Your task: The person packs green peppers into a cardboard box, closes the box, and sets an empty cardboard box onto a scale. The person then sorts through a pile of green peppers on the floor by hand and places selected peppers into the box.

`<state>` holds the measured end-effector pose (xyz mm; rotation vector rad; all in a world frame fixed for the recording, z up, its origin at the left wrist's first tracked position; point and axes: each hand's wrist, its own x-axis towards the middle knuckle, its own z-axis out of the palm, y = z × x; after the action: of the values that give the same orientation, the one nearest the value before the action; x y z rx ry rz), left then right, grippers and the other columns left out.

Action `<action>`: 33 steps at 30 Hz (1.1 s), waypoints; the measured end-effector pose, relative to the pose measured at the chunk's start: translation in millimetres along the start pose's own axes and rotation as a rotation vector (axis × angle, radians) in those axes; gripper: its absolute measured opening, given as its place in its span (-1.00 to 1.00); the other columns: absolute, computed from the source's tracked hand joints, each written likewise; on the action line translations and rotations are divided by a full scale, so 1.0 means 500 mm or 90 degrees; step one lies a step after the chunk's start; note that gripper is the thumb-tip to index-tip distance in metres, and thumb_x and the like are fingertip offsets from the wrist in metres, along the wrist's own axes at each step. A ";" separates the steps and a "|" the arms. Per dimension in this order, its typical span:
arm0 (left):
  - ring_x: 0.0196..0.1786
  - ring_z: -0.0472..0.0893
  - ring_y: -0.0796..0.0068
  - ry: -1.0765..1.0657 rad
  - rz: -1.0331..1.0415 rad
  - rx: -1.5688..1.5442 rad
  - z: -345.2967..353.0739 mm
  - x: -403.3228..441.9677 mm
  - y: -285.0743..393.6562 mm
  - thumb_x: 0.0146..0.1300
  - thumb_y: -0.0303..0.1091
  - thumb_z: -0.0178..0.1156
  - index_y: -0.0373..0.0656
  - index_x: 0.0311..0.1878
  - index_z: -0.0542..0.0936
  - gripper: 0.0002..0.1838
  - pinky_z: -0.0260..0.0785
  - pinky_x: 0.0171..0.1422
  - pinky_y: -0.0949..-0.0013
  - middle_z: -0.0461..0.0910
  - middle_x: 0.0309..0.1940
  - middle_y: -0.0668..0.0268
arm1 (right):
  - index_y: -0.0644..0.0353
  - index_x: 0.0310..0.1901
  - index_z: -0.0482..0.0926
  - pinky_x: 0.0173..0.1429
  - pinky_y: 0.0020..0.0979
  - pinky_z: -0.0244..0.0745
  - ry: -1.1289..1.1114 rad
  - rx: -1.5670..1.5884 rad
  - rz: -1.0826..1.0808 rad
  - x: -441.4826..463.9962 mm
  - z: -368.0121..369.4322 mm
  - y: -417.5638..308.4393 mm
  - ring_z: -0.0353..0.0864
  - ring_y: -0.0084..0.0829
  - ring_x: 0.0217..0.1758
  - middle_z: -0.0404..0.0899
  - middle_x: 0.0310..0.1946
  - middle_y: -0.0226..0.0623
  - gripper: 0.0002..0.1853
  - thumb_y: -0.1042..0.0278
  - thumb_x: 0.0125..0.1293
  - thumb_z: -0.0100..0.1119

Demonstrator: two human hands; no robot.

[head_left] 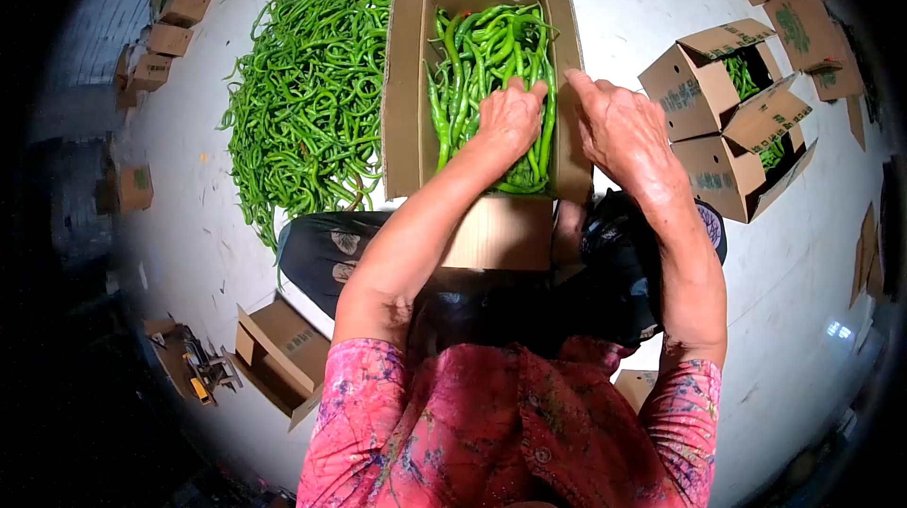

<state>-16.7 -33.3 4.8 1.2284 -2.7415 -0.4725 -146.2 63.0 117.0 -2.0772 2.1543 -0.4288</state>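
Observation:
An open cardboard box (404, 83) stands in front of me with its flaps spread. Long green peppers (472, 59) lie in it, mostly lengthwise, with a bit of red near the top. My left hand (513, 116) is inside the box on top of the peppers, its fingers curled down; whatever lies under the fingertips is hidden. Over the box's right flap is my right hand (619, 120), fingers bent together near the flap's edge, and I cannot make out anything between them. A large heap of green peppers (307, 97) spreads on the floor just left of the box.
Two boxes with peppers inside (682, 92) (713, 168) stand at the right. More cartons (794, 26) line the upper right and upper left edges. An open box (283, 347) and a dark object with yellow (200, 389) lie at the lower left.

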 end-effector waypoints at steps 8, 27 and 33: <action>-0.22 0.64 0.03 -0.129 0.152 0.201 -0.035 -0.033 -0.003 0.24 -0.39 0.02 -0.19 -0.17 0.56 -0.83 0.54 -0.20 0.06 0.57 -0.25 0.00 | 0.27 -0.21 0.48 -0.27 -0.03 0.56 0.009 -0.013 -0.015 -0.002 0.004 0.004 0.67 0.05 -0.34 0.61 -0.42 0.05 -0.84 0.45 0.18 0.04; -0.48 0.57 0.23 -0.265 0.009 -0.139 -0.253 -0.110 -0.088 0.17 -0.22 0.33 -0.24 -0.41 0.53 -0.72 0.38 -0.31 0.16 0.55 -0.59 0.09 | 0.27 -0.18 0.51 -0.20 -0.01 0.51 -0.034 0.004 -0.018 0.002 0.007 0.002 0.64 0.07 -0.27 0.60 -0.39 0.05 -0.83 0.48 0.22 -0.03; -0.48 0.53 -0.04 -0.285 0.155 -0.056 -0.267 -0.153 -0.055 0.11 -0.28 0.31 -0.27 -0.38 0.51 -0.75 0.37 -0.31 0.08 0.53 -0.56 0.02 | 0.22 -0.11 0.50 -0.18 -0.05 0.52 -0.052 -0.024 0.001 -0.001 0.005 0.004 0.63 0.03 -0.27 0.60 -0.37 -0.02 -0.79 0.48 0.20 0.03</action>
<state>82.8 -25.8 125.2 0.8319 -3.1327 -0.9253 -147.5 63.2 113.9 -2.0748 2.1332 -0.2999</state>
